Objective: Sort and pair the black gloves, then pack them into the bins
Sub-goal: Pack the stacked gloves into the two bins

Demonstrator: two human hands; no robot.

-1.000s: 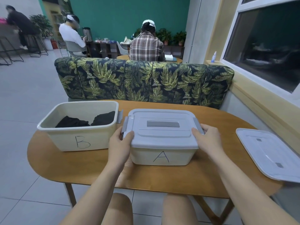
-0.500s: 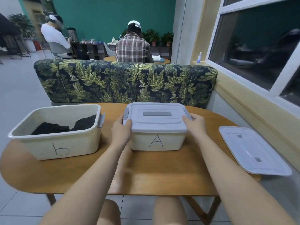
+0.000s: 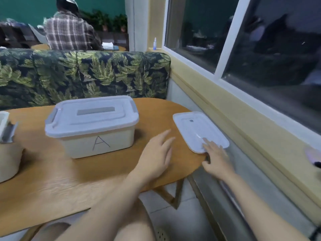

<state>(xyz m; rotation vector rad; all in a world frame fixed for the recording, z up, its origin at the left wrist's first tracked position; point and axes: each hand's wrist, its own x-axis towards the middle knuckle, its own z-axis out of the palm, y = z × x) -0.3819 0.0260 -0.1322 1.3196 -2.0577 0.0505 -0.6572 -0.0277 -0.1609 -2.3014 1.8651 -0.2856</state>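
Bin A (image 3: 97, 143), cream with a pale grey lid clipped on, stands on the wooden table (image 3: 52, 180). Only a corner of bin B (image 3: 7, 153) shows at the left edge; its gloves are out of view. A loose grey lid (image 3: 199, 131) lies flat at the table's right end. My right hand (image 3: 215, 159) reaches to the lid's near corner, fingertips touching it, fingers straight. Above the table between bin A and the lid hovers my left hand (image 3: 156, 155), fingers extended and holding nothing.
A leaf-patterned sofa back (image 3: 83, 75) runs behind the table. A yellow window ledge (image 3: 243, 136) and the window line the right side. A person in a plaid shirt (image 3: 69, 32) sits beyond the sofa. A small bottle (image 3: 155, 44) stands on the sill.
Both hands have left bin A's lid and moved right toward the loose lid. The view has swung right, so bin B is almost out of frame.
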